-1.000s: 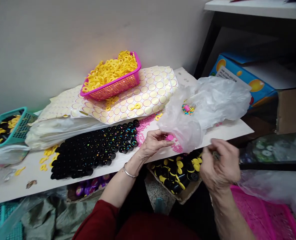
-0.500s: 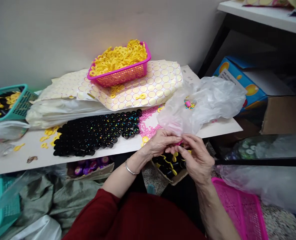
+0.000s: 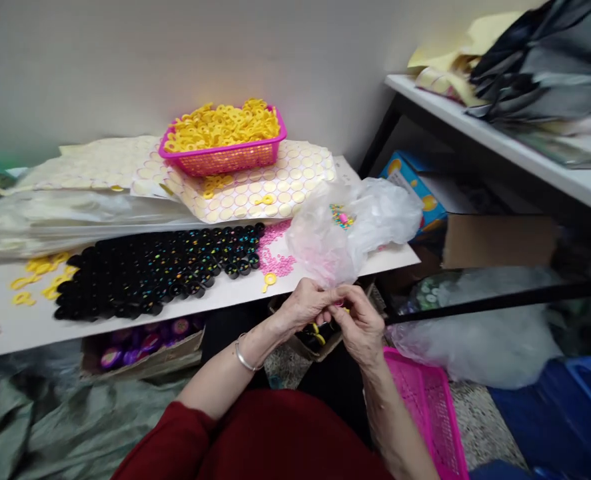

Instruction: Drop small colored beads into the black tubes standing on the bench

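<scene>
At the front edge of the white table [image 3: 225,293], just below the tabletop, the left hand [image 3: 302,308] and the right hand [image 3: 364,325] meet fingertip to fingertip. Both are curled nearly closed, thumbs and forefingers pinched on a small pink piece [image 3: 339,304]. Only a sliver of it shows between the fingers, so its shape cannot be told. A silver bangle [image 3: 242,357] sits on the left wrist, above a red sleeve [image 3: 200,433].

Directly above the hands a crumpled clear plastic bag [image 3: 365,223] lies on the table, its lower fold hanging down to touch the fingertips. Left of the bag, loose pink bits [image 3: 275,250] are scattered on the tabletop, and a single yellow ring [image 3: 269,280] lies near the left hand. Further left stands a dense block of black caps [image 3: 150,273], some with coloured specks in them.

Behind these, sheets printed with round stickers [image 3: 255,193] carry a pink basket [image 3: 225,159] heaped with yellow rings. Under the hands sits a cardboard box [image 3: 300,347] of black and yellow caps, and just beside the right forearm a second, flat pink basket [image 3: 425,413] rests low down.
</scene>
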{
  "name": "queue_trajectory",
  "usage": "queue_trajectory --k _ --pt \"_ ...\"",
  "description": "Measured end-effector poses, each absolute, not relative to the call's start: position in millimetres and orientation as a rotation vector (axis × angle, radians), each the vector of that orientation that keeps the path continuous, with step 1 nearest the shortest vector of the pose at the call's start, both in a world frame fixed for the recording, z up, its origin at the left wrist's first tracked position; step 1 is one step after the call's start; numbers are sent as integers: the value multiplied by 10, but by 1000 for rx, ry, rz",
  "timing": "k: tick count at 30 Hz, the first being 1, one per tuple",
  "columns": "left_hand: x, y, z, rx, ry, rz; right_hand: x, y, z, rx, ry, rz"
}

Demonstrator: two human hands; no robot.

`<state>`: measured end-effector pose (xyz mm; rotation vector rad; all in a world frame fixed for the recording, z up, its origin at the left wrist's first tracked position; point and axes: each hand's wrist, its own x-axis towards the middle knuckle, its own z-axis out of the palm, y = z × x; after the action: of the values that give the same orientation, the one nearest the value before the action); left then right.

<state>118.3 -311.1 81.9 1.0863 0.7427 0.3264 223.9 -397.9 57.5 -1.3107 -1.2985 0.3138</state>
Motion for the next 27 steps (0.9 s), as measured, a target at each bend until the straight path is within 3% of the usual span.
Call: queue_trajectory --k 5,10,14,17,21,27 --pt "1078 -3080 750 1159 799 379 2722 -3996 873 -1470 -1160 -25" --pt "813 -3148 237 1195 883 297 4019 -3801 1707 -1798 -920 -651" --pt "627 -3324 -345 1124 972 170 5114 -3582 2283 -2211 -625 -781" --pt "548 -3385 -604 1083 981 143 5610 -3501 2486 -2471 -441 -655" --pt "504 -3345 -634 1075 886 113 5913 -3488 2498 -2568 -318 -493" --pt "452 -3324 -643 1048 846 112 6418 -3570 2335 -2694 -594 -619"
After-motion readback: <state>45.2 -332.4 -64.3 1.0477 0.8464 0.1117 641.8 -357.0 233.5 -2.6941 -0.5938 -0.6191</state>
